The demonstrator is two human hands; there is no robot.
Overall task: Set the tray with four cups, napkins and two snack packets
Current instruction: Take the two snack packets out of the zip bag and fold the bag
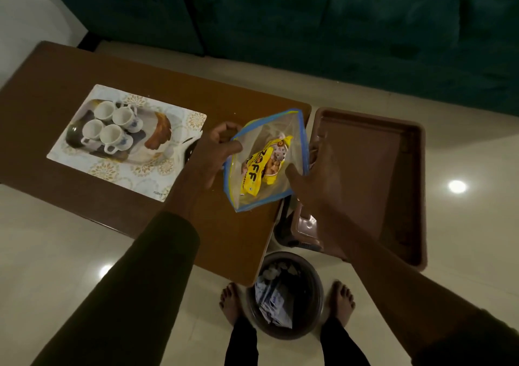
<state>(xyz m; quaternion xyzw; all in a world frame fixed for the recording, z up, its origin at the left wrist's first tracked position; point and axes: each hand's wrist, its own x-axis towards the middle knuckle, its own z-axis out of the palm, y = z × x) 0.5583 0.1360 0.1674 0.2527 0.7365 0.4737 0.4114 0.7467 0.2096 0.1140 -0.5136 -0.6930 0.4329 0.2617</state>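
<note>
A patterned rectangular tray (132,181) lies on the left of the brown table (233,233). Several white cups with blue flowers (112,125) stand on it in a tight cluster. Right of the tray, a clear zip bag with blue edges (271,130) holds yellow snack packets (259,173). My left hand (216,148) pinches the bag's left rim. My right hand (318,173) grips the right edge, thumb on the front of the bag. The bag's mouth is pulled apart between both hands. I see no napkins.
A brown plastic stool (393,169) with a recessed top stands right against the table's right end. A round bin (283,298) with paper in it sits on the tiled floor between my bare feet. A teal sofa (309,23) runs along the back.
</note>
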